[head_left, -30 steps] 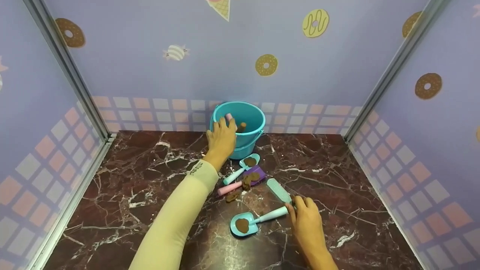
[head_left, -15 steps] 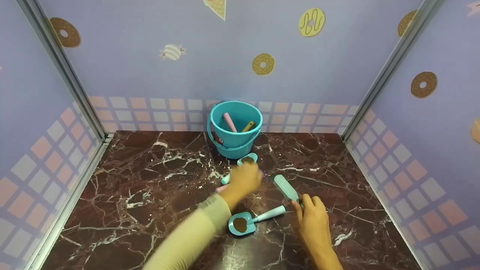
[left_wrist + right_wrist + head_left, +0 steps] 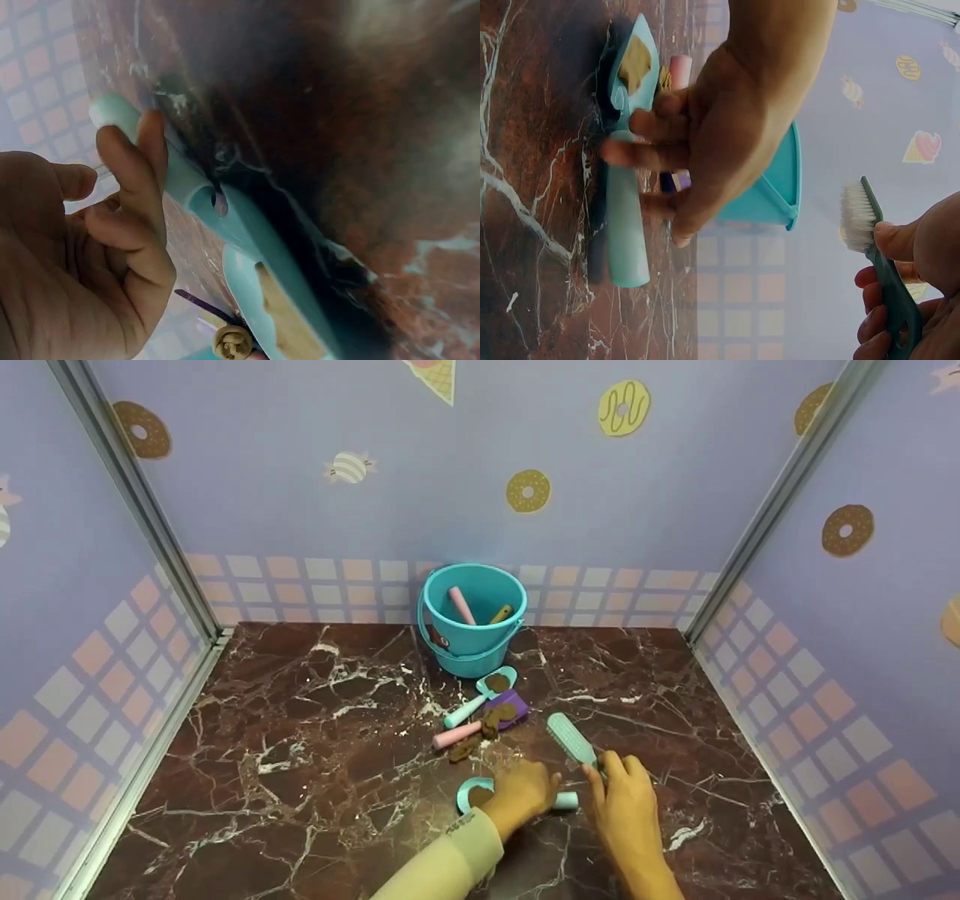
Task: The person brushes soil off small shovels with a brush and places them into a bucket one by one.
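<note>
Shovel [image 3: 626, 217] lies just beside left fingers [image 3: 651, 156], loosely bent, empty; right fingers [image 3: 874, 324] grip brush [image 3: 893, 292].

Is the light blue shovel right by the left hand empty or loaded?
Loaded: both wrist views show brown, clay-like material lying in the shovel.

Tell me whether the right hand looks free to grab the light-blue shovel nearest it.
Probably not: the right hand holds a brush, and the left hand is at the light-blue shovel.
</note>
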`<action>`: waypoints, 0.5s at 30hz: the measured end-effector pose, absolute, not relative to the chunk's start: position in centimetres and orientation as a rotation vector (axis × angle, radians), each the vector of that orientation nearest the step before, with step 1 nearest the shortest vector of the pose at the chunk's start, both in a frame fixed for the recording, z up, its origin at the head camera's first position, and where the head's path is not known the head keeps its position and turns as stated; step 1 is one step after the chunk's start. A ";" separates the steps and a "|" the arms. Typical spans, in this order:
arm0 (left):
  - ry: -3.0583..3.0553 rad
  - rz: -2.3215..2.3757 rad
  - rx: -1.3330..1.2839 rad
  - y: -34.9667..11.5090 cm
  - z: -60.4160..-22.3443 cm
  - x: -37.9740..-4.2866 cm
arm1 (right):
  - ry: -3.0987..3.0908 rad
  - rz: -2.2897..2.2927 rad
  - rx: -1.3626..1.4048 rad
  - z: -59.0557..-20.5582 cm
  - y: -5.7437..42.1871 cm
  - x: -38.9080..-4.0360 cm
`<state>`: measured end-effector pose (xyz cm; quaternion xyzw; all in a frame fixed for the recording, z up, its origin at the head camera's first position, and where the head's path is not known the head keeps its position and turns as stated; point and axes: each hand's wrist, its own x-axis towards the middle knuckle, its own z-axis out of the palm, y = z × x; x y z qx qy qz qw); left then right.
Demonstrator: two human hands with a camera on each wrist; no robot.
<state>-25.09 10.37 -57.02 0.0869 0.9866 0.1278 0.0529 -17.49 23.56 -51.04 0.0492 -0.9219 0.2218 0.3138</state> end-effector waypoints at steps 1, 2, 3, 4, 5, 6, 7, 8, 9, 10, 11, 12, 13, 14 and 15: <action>3.004 0.342 0.254 10.2 -57.0 -24.9 | -2.437 0.589 0.129 -51.1 23.5 -17.5; 3.010 0.288 0.239 10.0 -57.0 -24.7 | -2.443 0.594 0.129 -51.1 23.4 -17.4; 3.016 0.228 0.224 9.8 -56.9 -24.4 | -2.447 0.598 0.128 -51.1 23.3 -17.4; 3.022 0.175 0.203 9.7 -56.9 -24.3 | -2.453 0.602 0.129 -51.0 23.2 -17.4; 3.034 0.120 0.176 9.5 -56.8 -24.0 | -2.461 0.607 0.132 -51.0 23.1 -17.3; 3.049 0.072 0.152 9.4 -56.8 -23.8 | -2.468 0.612 0.132 -51.0 23.0 -17.3; 3.069 0.025 0.134 9.4 -56.9 -23.5 | -2.478 0.618 0.135 -50.9 22.9 -17.3; 3.086 -0.010 0.112 9.3 -57.0 -23.1 | -2.488 0.624 0.135 -50.9 22.8 -17.2; 3.103 -0.043 0.099 9.2 -57.1 -22.7 | -2.496 0.630 0.133 -50.8 22.7 -17.2; 3.132 -0.061 0.095 9.1 -57.3 -22.3 | -2.508 0.635 0.132 -50.8 22.6 -17.1; 3.160 -0.058 0.096 9.0 -57.6 -21.8 | -2.517 0.641 0.131 -50.8 22.5 -17.1; 3.187 -0.042 0.107 8.7 -57.8 -21.3 | -2.522 0.646 0.129 -50.8 22.4 -17.0; 3.220 -0.013 0.120 8.4 -58.1 -20.9 | -2.527 0.652 0.130 -50.8 22.3 -17.0; 3.245 0.023 0.131 8.0 -58.3 -20.5 | -2.530 0.657 0.129 -50.8 22.2 -17.0; 3.262 0.051 0.142 7.5 -58.4 -20.1 | -2.532 0.663 0.130 -50.8 22.1 -17.0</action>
